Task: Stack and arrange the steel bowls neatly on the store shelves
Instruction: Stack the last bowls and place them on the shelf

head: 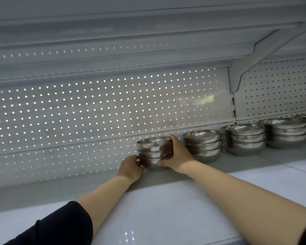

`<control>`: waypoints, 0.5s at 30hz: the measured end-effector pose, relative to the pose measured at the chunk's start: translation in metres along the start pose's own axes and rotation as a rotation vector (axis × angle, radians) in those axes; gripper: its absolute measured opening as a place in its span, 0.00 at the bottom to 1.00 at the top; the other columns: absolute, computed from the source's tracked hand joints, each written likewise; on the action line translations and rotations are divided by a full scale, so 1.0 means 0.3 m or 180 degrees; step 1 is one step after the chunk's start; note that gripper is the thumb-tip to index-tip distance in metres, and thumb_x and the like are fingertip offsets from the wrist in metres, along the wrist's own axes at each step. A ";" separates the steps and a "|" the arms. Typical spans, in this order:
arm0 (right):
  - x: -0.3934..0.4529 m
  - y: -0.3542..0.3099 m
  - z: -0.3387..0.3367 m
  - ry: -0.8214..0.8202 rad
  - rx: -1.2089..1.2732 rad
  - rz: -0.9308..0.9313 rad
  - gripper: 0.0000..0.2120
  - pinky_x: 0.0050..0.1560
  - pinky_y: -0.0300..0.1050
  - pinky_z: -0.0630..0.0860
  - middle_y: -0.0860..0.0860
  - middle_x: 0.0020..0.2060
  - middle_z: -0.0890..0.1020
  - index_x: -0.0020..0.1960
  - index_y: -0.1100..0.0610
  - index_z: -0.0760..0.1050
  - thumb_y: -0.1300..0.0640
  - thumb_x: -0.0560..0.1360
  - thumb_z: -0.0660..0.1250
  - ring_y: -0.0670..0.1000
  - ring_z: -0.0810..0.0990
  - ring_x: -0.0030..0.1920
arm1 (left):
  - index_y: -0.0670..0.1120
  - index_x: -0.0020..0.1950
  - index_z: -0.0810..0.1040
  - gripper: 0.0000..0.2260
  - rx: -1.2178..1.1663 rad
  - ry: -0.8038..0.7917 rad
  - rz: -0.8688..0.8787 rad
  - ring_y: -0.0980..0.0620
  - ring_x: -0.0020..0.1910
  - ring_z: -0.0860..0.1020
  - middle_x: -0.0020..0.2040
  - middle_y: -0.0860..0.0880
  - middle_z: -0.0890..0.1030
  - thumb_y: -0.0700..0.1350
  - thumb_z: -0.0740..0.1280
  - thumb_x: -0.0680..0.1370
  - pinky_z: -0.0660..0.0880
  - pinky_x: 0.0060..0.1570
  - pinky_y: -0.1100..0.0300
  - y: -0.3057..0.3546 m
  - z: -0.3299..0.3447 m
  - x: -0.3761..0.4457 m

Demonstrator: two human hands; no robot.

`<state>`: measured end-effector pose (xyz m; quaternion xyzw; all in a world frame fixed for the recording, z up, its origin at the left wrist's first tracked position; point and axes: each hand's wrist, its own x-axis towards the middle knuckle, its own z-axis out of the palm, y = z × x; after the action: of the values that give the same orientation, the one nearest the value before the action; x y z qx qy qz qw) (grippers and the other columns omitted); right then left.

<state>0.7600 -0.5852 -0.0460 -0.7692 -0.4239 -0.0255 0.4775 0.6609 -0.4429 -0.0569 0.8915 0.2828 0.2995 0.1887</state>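
1. Centre of frame: small stack of steel bowls (155, 153), three nested, base on the white shelf (166, 200), close to the perforated back panel (95, 112).
2. Left hand (131, 167) at the stack's lower left, fingers curled against the bottom bowl; right hand (177, 154) on its right flank, thumb up at the top rim, fingers wrapped over the wall — both grasping the stack.
3. Right of centre: second stack (202, 145), just beside the held one, with only a narrow gap for the right hand; third stack (244, 138) and fourth stack (287, 132) trailing toward the right edge.
4. Likely faults from here: knuckles knocking the second stack on withdrawal; polished walls slipping under uneven pressure, tilting the nested bowls; a hard push driving the stack into the back panel — out of line with the row.
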 end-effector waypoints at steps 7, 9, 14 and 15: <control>0.003 0.001 -0.003 -0.0025 -0.0055 0.0032 0.54 0.67 0.44 0.64 0.53 0.68 0.68 0.77 0.52 0.42 0.54 0.66 0.77 0.53 0.67 0.67 | 0.48 0.28 0.65 0.14 -0.0047 0.0003 -0.0053 0.43 0.52 0.77 0.46 0.40 0.82 0.37 0.62 0.72 0.64 0.40 0.62 0.012 -0.010 -0.006; 0.004 0.003 -0.003 -0.0016 -0.0073 0.0048 0.54 0.68 0.45 0.64 0.53 0.68 0.67 0.77 0.51 0.42 0.53 0.66 0.77 0.53 0.67 0.68 | 0.47 0.30 0.68 0.11 -0.0152 -0.0044 -0.0116 0.42 0.53 0.77 0.44 0.40 0.82 0.37 0.63 0.71 0.67 0.42 0.62 0.012 -0.013 -0.007; 0.010 0.013 0.010 -0.0032 -0.0073 0.0028 0.54 0.68 0.50 0.65 0.54 0.67 0.68 0.77 0.51 0.42 0.51 0.65 0.77 0.54 0.66 0.68 | 0.35 0.48 0.78 0.08 -0.0536 -0.0133 -0.0253 0.40 0.57 0.77 0.49 0.36 0.82 0.35 0.65 0.71 0.72 0.57 0.54 0.008 -0.023 -0.010; 0.008 0.010 0.013 -0.0019 -0.0086 0.0033 0.54 0.68 0.51 0.65 0.54 0.66 0.69 0.77 0.51 0.43 0.51 0.65 0.77 0.54 0.66 0.68 | 0.35 0.56 0.76 0.13 -0.0630 -0.0133 -0.0309 0.41 0.57 0.77 0.51 0.37 0.82 0.35 0.66 0.72 0.71 0.59 0.55 0.008 -0.029 -0.011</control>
<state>0.7622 -0.5811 -0.0491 -0.7779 -0.4209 -0.0264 0.4659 0.6542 -0.4454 -0.0505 0.8597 0.2908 0.2978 0.2960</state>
